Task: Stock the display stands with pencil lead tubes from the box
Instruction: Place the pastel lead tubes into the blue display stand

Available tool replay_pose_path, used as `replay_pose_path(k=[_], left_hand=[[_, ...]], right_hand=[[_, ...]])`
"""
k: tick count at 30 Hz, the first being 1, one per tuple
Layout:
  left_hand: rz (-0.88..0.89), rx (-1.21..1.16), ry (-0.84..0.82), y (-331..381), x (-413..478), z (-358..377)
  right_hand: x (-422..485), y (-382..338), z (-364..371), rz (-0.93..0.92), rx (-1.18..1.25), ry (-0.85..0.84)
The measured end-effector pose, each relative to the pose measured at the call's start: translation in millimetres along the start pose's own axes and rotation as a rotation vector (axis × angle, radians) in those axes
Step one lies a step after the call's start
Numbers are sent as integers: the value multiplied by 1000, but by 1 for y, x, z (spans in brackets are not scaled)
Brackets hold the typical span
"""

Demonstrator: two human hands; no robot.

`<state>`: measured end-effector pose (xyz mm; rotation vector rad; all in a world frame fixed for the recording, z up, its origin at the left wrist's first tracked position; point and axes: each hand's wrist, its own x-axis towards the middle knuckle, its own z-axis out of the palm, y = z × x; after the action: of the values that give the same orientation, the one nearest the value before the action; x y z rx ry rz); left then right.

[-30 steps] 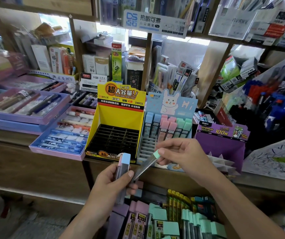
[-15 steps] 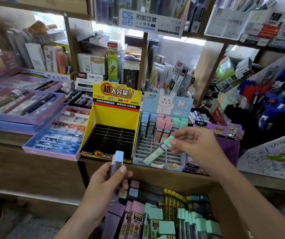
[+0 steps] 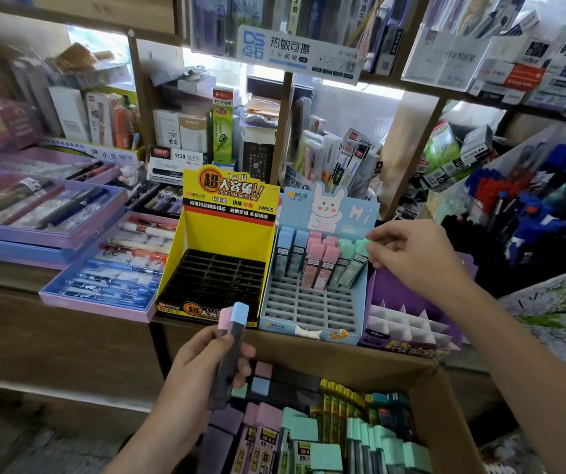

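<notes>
The right hand (image 3: 415, 258) sits at about 2 o'clock from the middle of the view. Its fingers (image 3: 375, 249) are clamped on the mint cap of a green tube (image 3: 355, 268). That tube stands tilted in the blue stand (image 3: 312, 313), at the 3 o'clock end of the filled back rows, touching the next green tube. Blue and pink tubes (image 3: 309, 258) fill the slots at its 9 o'clock side.

The left hand (image 3: 199, 381) is at 6 o'clock, fingers curled tight round two dark tubes (image 3: 230, 354), one pink-capped and one blue-capped, held upright above the box's 9 o'clock corner.

The cardboard box (image 3: 440, 384) lies at 5 o'clock, packed with purple, pink, green and yellow tubes.

On the bench (image 3: 8, 271), the yellow stand (image 3: 221, 234) touches the blue stand's 9 o'clock side. The purple stand (image 3: 408, 325) is at its 3 o'clock.
</notes>
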<state>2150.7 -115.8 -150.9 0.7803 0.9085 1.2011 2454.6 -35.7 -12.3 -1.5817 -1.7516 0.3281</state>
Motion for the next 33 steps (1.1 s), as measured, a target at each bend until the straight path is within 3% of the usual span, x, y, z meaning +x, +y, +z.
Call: replay_pose_path(k=[17,30,33], left_hand=[[7,-23,-17,0,0,-1],[26,-3,-36,1,-2,1],[29,7,-50,1,-3,0]], right_hand=[[3,-11,18,-19,-168,-129],[3,-9,32,-1,-291,-116],[-3,-13,31,-55,-334,-28]])
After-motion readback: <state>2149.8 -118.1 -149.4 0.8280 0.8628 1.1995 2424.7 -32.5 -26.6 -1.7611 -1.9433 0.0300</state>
